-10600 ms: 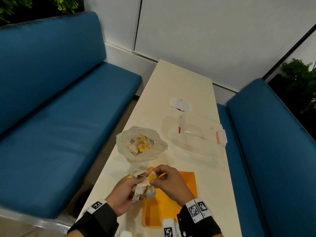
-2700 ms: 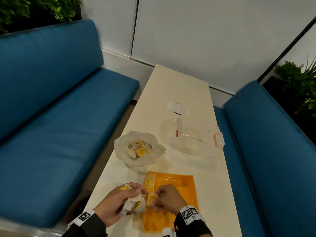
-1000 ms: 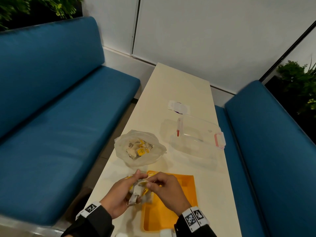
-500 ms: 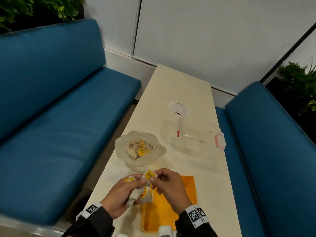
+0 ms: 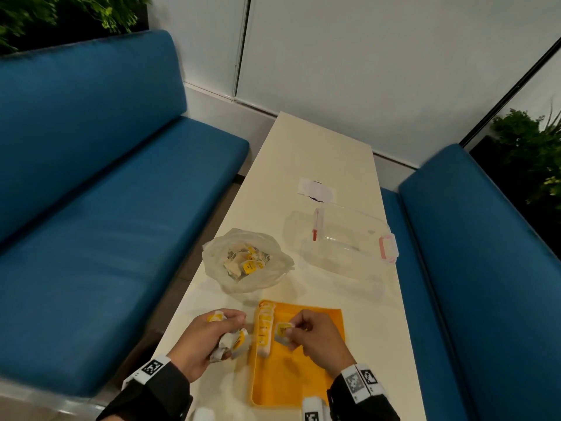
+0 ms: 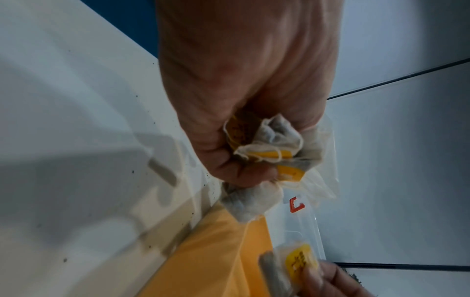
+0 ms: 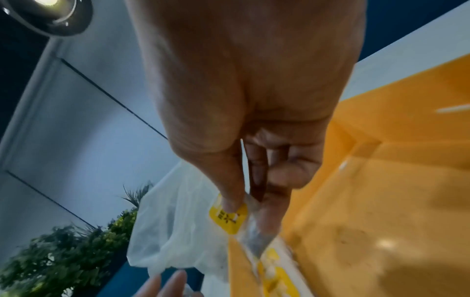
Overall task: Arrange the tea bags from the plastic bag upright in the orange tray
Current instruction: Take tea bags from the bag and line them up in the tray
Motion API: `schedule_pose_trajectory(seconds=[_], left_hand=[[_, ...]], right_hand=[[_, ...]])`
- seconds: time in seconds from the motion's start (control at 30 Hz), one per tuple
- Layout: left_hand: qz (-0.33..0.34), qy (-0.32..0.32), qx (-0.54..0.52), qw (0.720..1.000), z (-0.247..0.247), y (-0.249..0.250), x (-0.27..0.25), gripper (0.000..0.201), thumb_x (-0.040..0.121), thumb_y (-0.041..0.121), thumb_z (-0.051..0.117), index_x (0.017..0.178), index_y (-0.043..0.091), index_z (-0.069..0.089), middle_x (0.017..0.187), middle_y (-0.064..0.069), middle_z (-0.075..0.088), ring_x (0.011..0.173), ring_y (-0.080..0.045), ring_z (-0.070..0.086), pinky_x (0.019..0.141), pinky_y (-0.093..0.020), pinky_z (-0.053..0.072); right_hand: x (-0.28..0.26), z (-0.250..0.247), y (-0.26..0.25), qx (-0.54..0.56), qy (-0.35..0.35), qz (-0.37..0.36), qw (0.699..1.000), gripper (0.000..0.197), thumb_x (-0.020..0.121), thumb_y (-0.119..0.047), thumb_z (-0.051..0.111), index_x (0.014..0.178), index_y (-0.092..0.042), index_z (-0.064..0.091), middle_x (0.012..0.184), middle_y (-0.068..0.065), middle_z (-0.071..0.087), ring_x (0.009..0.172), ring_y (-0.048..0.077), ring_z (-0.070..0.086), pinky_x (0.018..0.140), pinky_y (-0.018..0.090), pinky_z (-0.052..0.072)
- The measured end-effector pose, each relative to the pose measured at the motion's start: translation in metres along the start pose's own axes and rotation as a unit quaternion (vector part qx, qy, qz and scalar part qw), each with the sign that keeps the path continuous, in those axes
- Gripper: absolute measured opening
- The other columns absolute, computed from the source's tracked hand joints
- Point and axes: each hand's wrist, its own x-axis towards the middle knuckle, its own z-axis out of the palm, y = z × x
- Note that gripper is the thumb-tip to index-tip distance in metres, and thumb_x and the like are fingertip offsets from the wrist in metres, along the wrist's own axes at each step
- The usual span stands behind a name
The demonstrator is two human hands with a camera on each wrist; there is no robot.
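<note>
While our right hand (image 5: 315,338) pinches one tea bag (image 5: 282,332) upright just right of the standing row (image 5: 264,326) along the orange tray (image 5: 306,381)'s left wall, our left hand (image 5: 206,338) clutches a crumpled bunch (image 5: 232,344). Beyond, the plastic bag (image 5: 247,262) holds more; their number is unclear.

Bag row (image 5: 264,326) along orange tray's (image 5: 306,381) left wall

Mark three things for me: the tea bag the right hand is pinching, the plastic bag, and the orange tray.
tea bag (image 5: 282,330), head view, on its yellow tag.
plastic bag (image 5: 274,276), head view, on its crumpled right wall.
orange tray (image 5: 291,381), head view, on its bare floor.
</note>
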Motion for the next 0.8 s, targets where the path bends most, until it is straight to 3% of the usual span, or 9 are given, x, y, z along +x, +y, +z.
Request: schedule_pose_trajectory(seconds=[0.17, 0.3, 0.43, 0.57, 0.8], left_hand=[[0.018, 0.025, 0.058, 0.998, -0.004, -0.006, 0.005, 0.010, 0.088, 0.015, 0.076, 0.097, 0.009, 0.078, 0.087, -0.013, 0.074, 0.074, -0.022, 0.066, 0.058, -0.030, 0.051], [0.029, 0.049, 0.127, 0.990, 0.004, -0.015, 0.007, 0.002, 0.085, 0.017, 0.080, 0.087, 0.016, 0.080, 0.080, -0.012, 0.076, 0.071, -0.023, 0.068, 0.058, -0.031, 0.052], [0.045, 0.056, 0.192, 0.979, 0.016, -0.022, 0.010, 0.007, 0.081, 0.020, 0.083, 0.087, 0.019, 0.079, 0.079, -0.013, 0.076, 0.069, -0.028, 0.071, 0.058, -0.032, 0.052], [0.082, 0.057, 0.262, 0.960, 0.018, -0.030, 0.015, 0.019, 0.075, 0.022, 0.088, 0.092, 0.023, 0.079, 0.085, 0.003, 0.078, 0.082, -0.011, 0.073, 0.075, -0.026, 0.057], [0.100, 0.060, 0.288, 0.950, 0.018, -0.035, 0.020, 0.021, 0.073, 0.025, 0.090, 0.091, 0.025, 0.079, 0.093, 0.007, 0.076, 0.084, -0.003, 0.071, 0.077, -0.019, 0.055]], right_hand=[[-0.003, 0.023, 0.026, 0.038, -0.058, 0.073, 0.995, 0.013, 0.090, -0.001, 0.066, 0.083, -0.010, 0.059, 0.062, 0.006, 0.066, 0.052, 0.020, 0.066, 0.041, 0.024, 0.042], [0.001, 0.039, 0.029, 0.045, -0.076, 0.100, 0.991, 0.015, 0.091, -0.001, 0.066, 0.083, -0.010, 0.056, 0.058, 0.008, 0.065, 0.047, 0.017, 0.065, 0.039, 0.022, 0.041], [0.008, 0.050, 0.028, 0.027, -0.083, 0.113, 0.990, 0.014, 0.090, -0.004, 0.066, 0.085, -0.012, 0.056, 0.059, 0.006, 0.065, 0.048, 0.017, 0.065, 0.040, 0.022, 0.043], [0.014, 0.057, 0.028, 0.002, -0.052, 0.113, 0.992, 0.015, 0.090, -0.006, 0.066, 0.083, -0.013, 0.055, 0.068, 0.012, 0.066, 0.048, 0.019, 0.063, 0.041, 0.023, 0.044], [0.017, 0.066, 0.027, -0.033, -0.001, 0.097, 0.995, 0.017, 0.083, -0.006, 0.066, 0.075, -0.014, 0.054, 0.064, 0.012, 0.067, 0.049, 0.023, 0.065, 0.045, 0.028, 0.050]])
